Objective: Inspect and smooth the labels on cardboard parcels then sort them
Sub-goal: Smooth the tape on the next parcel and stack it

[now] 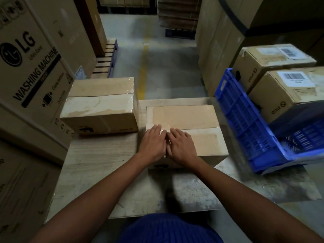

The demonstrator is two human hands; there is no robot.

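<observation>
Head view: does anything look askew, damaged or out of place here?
The blue crate at the right sits tipped at an angle, not flat. The tape on the left parcel looks wrinkled and patchy. Nothing else stands out.

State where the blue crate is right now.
Head view, right side: the blue crate sits just right of the parcel that the left hand and right hand press.

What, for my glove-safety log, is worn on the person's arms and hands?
Nothing: the left hand and right hand are bare, with no gloves, watch or bands, and no sleeves are in view. A blue ribbed garment shows at the bottom edge.
</observation>
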